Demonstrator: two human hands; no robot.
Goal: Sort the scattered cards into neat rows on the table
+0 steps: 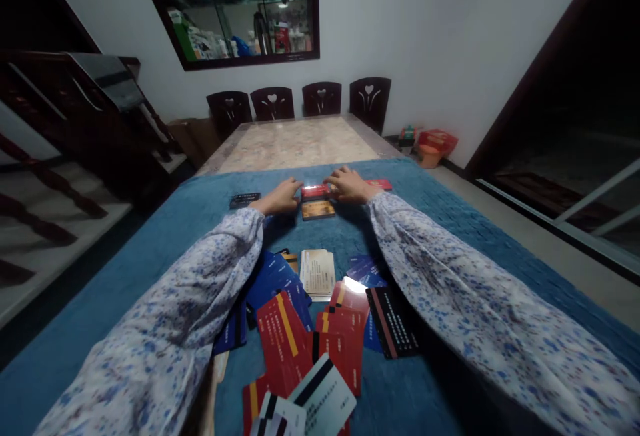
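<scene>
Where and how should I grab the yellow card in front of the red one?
I'd probably pinch the yellow card by its left and right ends, from the near side: it lies flat, with the red card close behind its far edge.

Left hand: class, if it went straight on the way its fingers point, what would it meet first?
Most likely the red card, just beyond the left hand; they may even be touching, as depth is unclear.
</scene>
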